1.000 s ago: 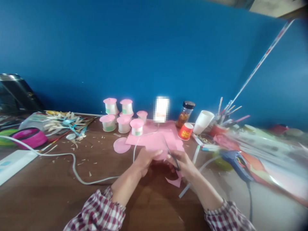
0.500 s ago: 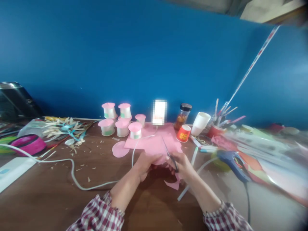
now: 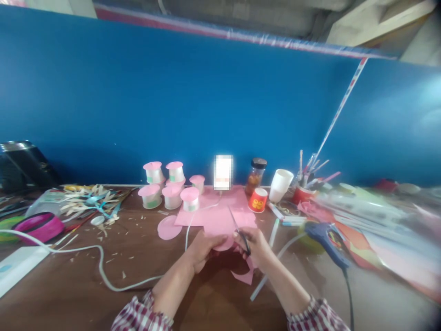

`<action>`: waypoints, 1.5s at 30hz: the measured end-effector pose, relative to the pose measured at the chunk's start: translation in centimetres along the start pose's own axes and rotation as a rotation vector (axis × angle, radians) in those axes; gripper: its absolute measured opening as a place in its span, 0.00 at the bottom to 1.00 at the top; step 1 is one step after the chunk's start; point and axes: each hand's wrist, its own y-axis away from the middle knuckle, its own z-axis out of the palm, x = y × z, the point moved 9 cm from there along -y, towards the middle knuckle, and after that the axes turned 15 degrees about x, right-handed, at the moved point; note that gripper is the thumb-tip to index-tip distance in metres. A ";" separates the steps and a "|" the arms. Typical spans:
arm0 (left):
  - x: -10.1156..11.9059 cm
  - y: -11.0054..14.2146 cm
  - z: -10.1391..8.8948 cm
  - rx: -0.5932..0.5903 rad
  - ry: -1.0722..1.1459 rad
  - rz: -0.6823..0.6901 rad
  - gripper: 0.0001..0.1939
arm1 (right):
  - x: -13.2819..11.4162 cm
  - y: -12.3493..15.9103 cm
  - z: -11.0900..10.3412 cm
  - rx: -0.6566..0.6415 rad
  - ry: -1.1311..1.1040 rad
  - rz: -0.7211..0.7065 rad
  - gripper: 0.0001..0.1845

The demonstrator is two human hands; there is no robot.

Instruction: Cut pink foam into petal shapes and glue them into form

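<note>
My left hand (image 3: 201, 249) is closed on a piece of pink paper (image 3: 222, 242) held low over the brown table (image 3: 69, 280). My right hand (image 3: 255, 246) grips black-handled scissors (image 3: 239, 230), whose blades point up and away into the paper. A pink paper offcut (image 3: 245, 276) lies on the table just under my right wrist. Behind my hands a larger pink sheet (image 3: 220, 209) lies flat, with a cut pink circle (image 3: 168, 227) to its left.
Several small white cups topped with pink discs (image 3: 170, 188) stand at the back. A jar (image 3: 255, 177), a red cup (image 3: 257, 200) and a white cup (image 3: 279, 185) sit right of them. A blue glue gun (image 3: 325, 236) lies right, a white cable (image 3: 99, 262) left.
The camera has tilted upward, so everything sits lower in view and the ceiling shows. My hands keep the same grip on the paper and scissors, shifted slightly right.
</note>
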 end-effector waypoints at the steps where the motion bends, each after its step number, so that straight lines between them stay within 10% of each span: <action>1: 0.0 0.0 0.0 0.006 -0.006 -0.002 0.20 | 0.0 -0.2 -0.2 0.026 -0.010 0.001 0.18; 14: 1.4 1.6 1.8 -0.176 -0.030 0.098 0.26 | -1.4 -1.4 -3.0 0.283 -0.181 -0.049 0.28; 24: 0.8 2.3 2.1 -0.251 -0.215 0.164 0.14 | -2.8 -0.8 -3.2 0.228 -0.261 -0.067 0.21; 45: 0.3 0.2 -0.5 0.149 0.122 0.148 0.20 | -1.7 -1.6 -4.4 0.390 -0.126 -0.152 0.16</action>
